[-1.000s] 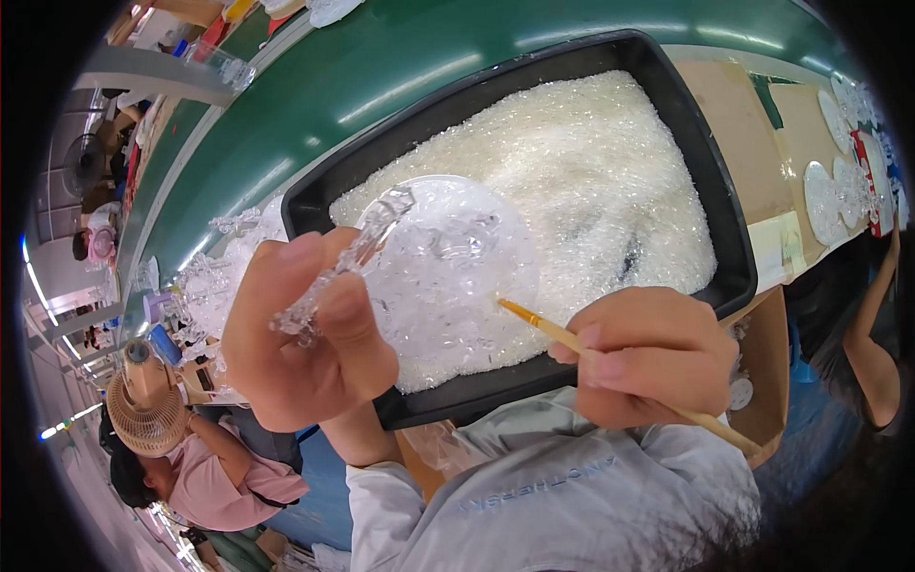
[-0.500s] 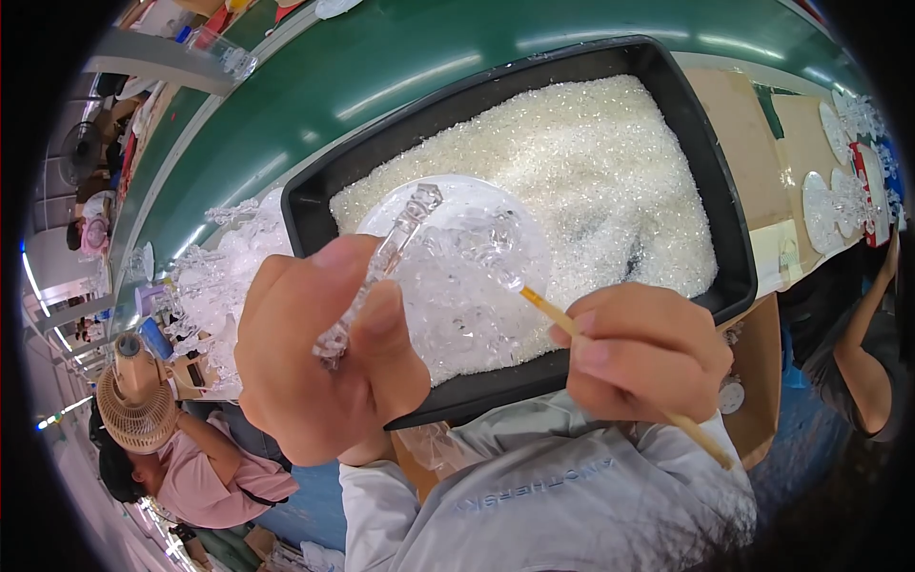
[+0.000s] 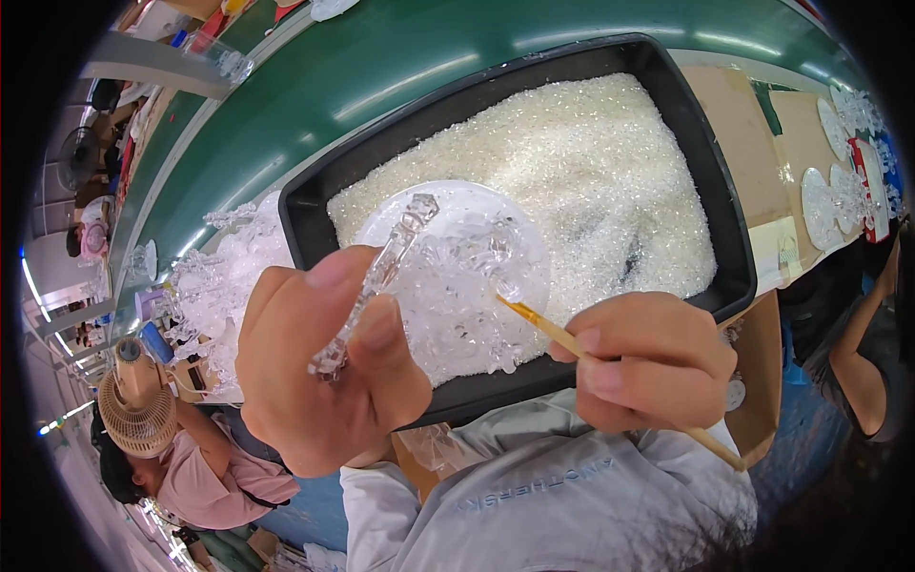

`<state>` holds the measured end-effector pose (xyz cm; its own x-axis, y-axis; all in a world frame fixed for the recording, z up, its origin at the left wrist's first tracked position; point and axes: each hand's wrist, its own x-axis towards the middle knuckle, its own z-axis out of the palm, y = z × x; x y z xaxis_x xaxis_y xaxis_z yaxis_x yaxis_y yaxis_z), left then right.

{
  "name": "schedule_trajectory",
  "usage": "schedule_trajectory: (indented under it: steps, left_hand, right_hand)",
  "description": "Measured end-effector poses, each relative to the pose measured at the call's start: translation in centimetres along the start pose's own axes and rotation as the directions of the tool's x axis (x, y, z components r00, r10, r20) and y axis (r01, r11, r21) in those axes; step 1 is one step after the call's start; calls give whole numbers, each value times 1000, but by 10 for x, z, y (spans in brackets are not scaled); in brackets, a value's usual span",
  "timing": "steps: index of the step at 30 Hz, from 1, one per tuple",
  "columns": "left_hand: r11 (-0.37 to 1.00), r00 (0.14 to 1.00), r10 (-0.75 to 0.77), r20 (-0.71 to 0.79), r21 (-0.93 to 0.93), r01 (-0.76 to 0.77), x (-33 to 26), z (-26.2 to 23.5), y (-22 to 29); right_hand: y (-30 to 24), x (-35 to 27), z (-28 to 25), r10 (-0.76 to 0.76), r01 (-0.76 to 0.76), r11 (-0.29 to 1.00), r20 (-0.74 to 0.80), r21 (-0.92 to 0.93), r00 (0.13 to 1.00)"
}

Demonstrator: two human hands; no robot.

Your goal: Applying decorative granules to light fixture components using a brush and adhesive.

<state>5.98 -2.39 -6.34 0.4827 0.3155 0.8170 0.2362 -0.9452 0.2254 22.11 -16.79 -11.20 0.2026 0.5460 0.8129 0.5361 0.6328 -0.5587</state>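
My left hand [image 3: 324, 367] is closed around a clear, faceted plastic ornament [image 3: 386, 262], its stem pinched between thumb and fingers. A round, pale disc [image 3: 386, 212] with clear moulded shapes shows just behind the stem; whether the two are joined I cannot tell. In my right hand [image 3: 653, 362] is a thin paintbrush [image 3: 553, 331] with a pale wooden handle, gripped between thumb and fingers. Its amber bristles touch or nearly touch the clear shapes at the disc's right side. Both hands are over the near side of a black tray [image 3: 734, 243] of glittering, whitish granules [image 3: 591, 143].
Clear plastic pieces [image 3: 214, 296] are heaped left of the tray on the green table [image 3: 391, 76]. More clear pieces with round bases [image 3: 820, 205] stand on cardboard [image 3: 729, 133] at right. A person in pink [image 3: 214, 453] by a fan [image 3: 138, 405] and another in dark clothes [image 3: 858, 353] are nearby.
The brush tip has shifted left and slightly down across the clear shapes. My left hand and the ornament have dropped slightly, with the grip unchanged.
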Motion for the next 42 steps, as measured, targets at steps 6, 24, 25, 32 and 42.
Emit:
schedule_trajectory:
  steps: [6, 24, 25, 32, 42]
  left_hand:
    - [985, 994, 104, 14, -140, -101, 4, 4, -5]
    - [959, 981, 193, 32, -215, -182, -2, 2, -15]
    - [962, 986, 169, 14, -219, -162, -3, 4, -14]
    - [945, 974, 224, 33, -252, -209, -6, 0, -18]
    - [923, 952, 297, 67, -277, -268, -2, 0, -21]
  right_hand:
    - [3, -5, 8, 24, -24, 1000, -27, 3, 999]
    - [-2, -1, 6, 71, -69, 996, -43, 47, 997]
    - [-3, -2, 5, 75, -73, 997, -61, 39, 995]
    - [1, -1, 14, 74, -77, 997, -122, -19, 990]
    - [2, -3, 10, 69, -66, 997, -126, 27, 990]
